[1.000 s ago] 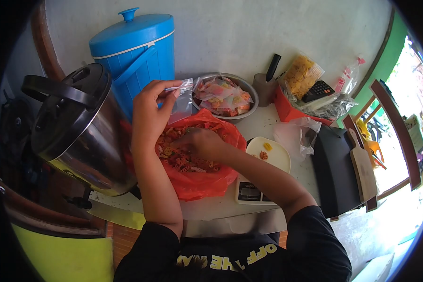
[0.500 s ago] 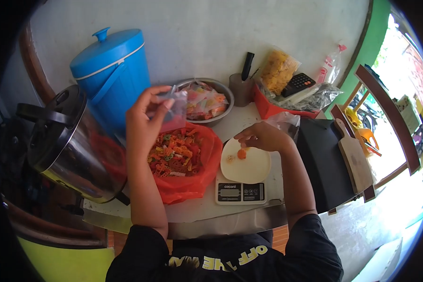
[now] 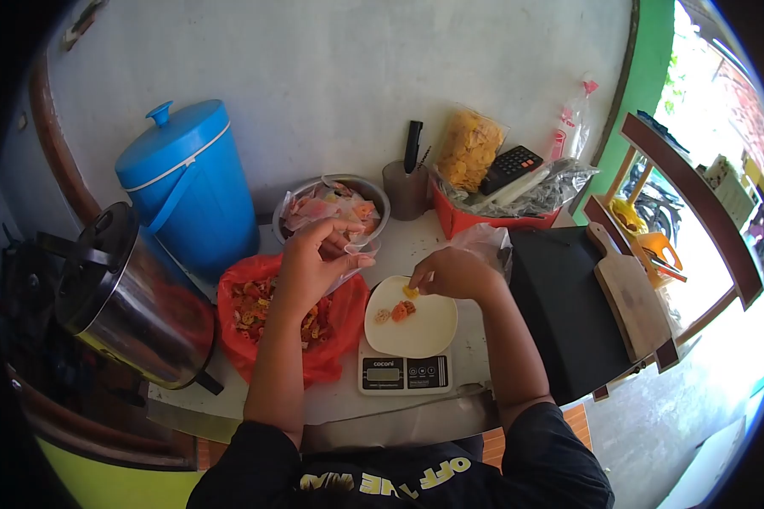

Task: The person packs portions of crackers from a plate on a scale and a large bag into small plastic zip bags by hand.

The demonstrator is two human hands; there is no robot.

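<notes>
Clock: centred on the scale's plate, twelve pointing away from the person.
Left hand: at ten o'clock, raised over the edge of the red bag, thumb and fingers pinched on a small clear bag.
Right hand: at one to two o'clock, fingers curled down, tips nearly together at the yellow piece; whether they grip it, I cannot tell.
Yellow piece: toward twelve on the plate, right at the fingertips.
Orange pieces: about the plate's middle.
Pale piece: toward nine on the plate, just beside the orange ones.
Scale panel: six o'clock; the reading is too small to tell.
Red bag: nine o'clock, mouth open, holding coloured pieces.
Metal bowl: eleven o'clock, heaped with clear packets.
Red basket: one o'clock, bearing a calculator.
Black box: three o'clock, a wooden board on it.
Blue cooler: ten o'clock.
</notes>
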